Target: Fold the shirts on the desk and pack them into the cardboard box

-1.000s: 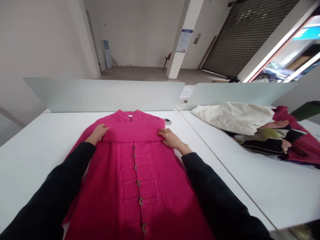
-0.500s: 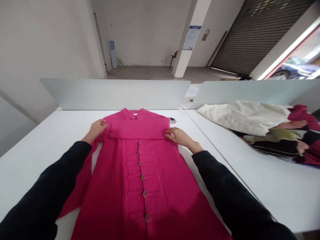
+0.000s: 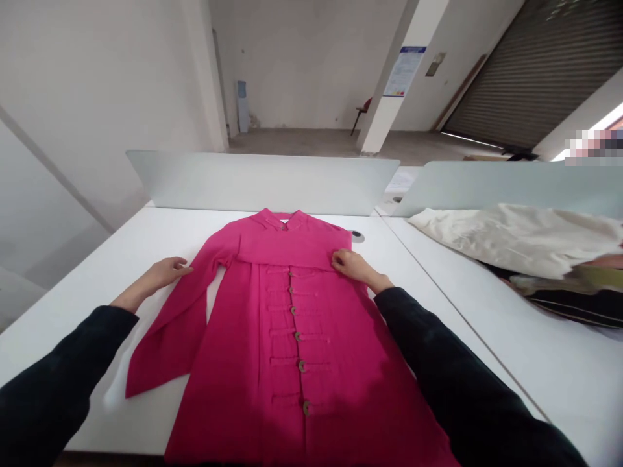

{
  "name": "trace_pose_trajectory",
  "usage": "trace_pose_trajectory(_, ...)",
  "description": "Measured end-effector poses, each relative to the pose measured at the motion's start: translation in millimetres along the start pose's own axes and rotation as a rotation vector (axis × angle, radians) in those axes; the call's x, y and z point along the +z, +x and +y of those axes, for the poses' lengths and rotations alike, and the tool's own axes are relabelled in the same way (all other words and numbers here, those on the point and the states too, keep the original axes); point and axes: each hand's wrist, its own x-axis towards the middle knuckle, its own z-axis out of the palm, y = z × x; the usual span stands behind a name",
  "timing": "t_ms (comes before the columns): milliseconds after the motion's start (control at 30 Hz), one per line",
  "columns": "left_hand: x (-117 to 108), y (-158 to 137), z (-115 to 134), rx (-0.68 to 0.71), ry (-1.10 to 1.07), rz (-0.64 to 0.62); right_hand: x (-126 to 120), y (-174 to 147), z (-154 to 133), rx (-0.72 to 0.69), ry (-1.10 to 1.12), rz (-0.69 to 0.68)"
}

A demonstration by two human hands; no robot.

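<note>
A bright pink long-sleeved shirt lies front up, its stand collar toward the far edge and a row of round buttons down the middle. One sleeve is folded flat across the chest. Fingers of my right hand are closed on the folded sleeve near the right shoulder. On the other side, my left hand has its fingers stretched out, thumb a little apart, at the outer edge of the left sleeve. That sleeve slants out and down to the left.
The shirt rests on a white table with a seam at the right. Pale divider panels stand along the back. A heap of clothes, with a white garment on top, lies to the right. A cable hole is beside the shoulder.
My left hand has moved from the left shoulder down and outward along the sleeve, which now lies spread out to the left. My right hand stays at the folded sleeve. The view has shifted left.
</note>
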Motion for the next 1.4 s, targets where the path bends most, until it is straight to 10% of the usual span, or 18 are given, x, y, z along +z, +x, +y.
trace_pose_trajectory(300,51.9,58.8,114.0,0.525,0.165,0.196,-5.7,-37.0,2.9,-0.155,0.036,0.162)
trace_pose_trajectory(500,110.6,99.2,241.5,0.735,0.186,0.084,1.8,-59.9,3.5,0.087,-0.068,0.298)
trace_pose_trajectory(667,174.2,113.3,341.5,0.821,0.174,0.014,5.4,-56.7,6.7,0.108,-0.082,0.265)
trace_pose_trajectory(833,215.1,119.5,384.6,0.744,0.154,-0.009,7.1,-56.7,12.6,0.065,-0.068,0.279)
trace_pose_trajectory(1133,181.2,98.7,335.6,0.668,0.128,0.113,11.0,-60.0,13.1,0.034,-0.004,0.338)
trace_pose_trajectory(1400,31.2,24.5,111.4,0.386,0.168,0.21,7.9,-66.4,11.5,-0.029,0.041,0.348)
